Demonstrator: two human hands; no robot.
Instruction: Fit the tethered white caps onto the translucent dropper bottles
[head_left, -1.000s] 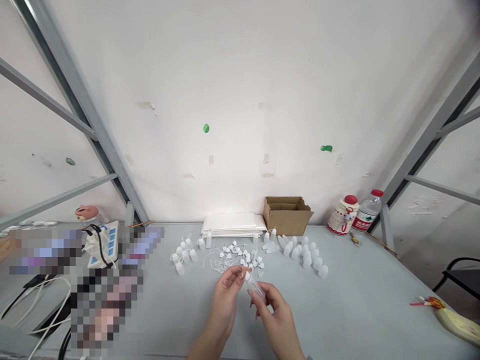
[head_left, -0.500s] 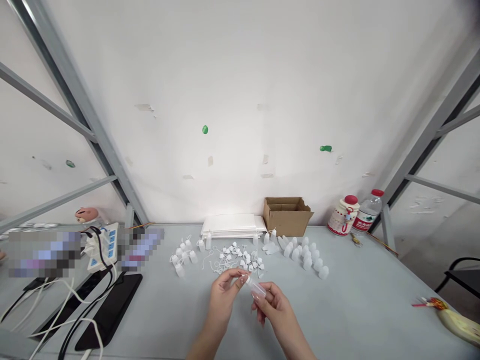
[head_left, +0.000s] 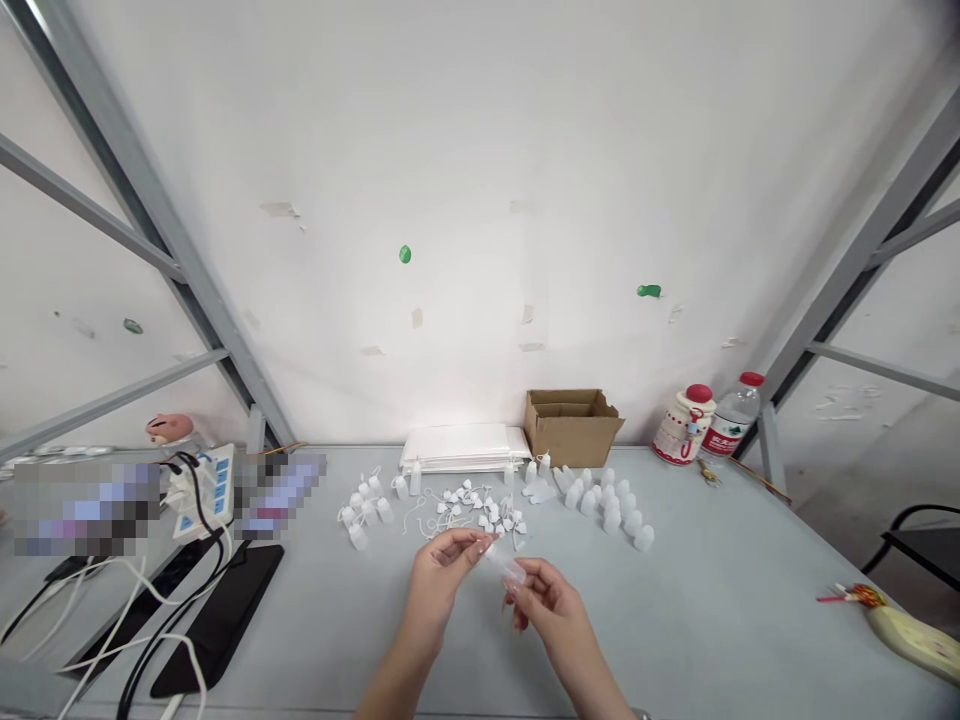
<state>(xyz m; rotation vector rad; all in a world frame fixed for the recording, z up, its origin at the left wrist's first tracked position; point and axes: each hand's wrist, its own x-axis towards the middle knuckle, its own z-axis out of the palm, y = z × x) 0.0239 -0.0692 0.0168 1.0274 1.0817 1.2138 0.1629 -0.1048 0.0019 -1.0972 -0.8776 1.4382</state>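
Observation:
Between my hands, above the grey table, a small translucent plastic bottle (head_left: pixel 506 566) is held tilted. My left hand (head_left: pixel 444 566) pinches its neck end with thumb and fingertips, covering whatever sits on the neck. Lower on the bottle, the fingers of my right hand (head_left: pixel 544 595) grip its base. Just beyond lies a loose pile of white caps (head_left: pixel 491 512) with thin strings. Capped small bottles (head_left: pixel 367 507) stand in a group to the left. On the right, a cluster of translucent bottles (head_left: pixel 611 505) without visible caps stands together.
Behind the pile are a stack of white packets (head_left: pixel 465 445) and an open cardboard box (head_left: pixel 574 435). A decorated flask (head_left: pixel 684 425) and a water bottle (head_left: pixel 735 415) stand at the back right. On the left lie a power strip (head_left: pixel 206 495), cables and a black phone-like slab (head_left: pixel 221 620).
My left hand has shifted slightly left and up at the neck end of the bottle. My right hand keeps its grip. The whole view has moved a little.

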